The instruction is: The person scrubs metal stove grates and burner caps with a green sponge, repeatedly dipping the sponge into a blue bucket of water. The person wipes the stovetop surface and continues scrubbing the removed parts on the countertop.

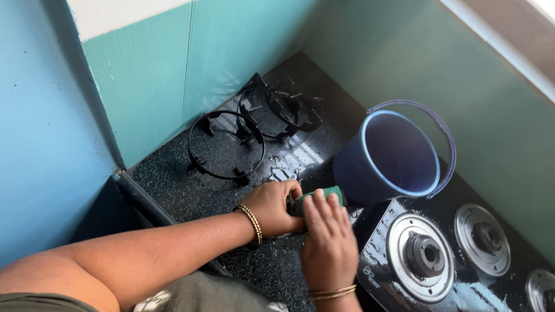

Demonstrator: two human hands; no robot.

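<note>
Green scrub pad gripped between left hand and right hand, fingers curled tight, beside blue bucket on wet counter.

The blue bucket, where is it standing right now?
In the head view the blue bucket stands on the black counter right of centre, just above both hands' grip on a green scrubber, between the loose pan supports and the stove.
</note>
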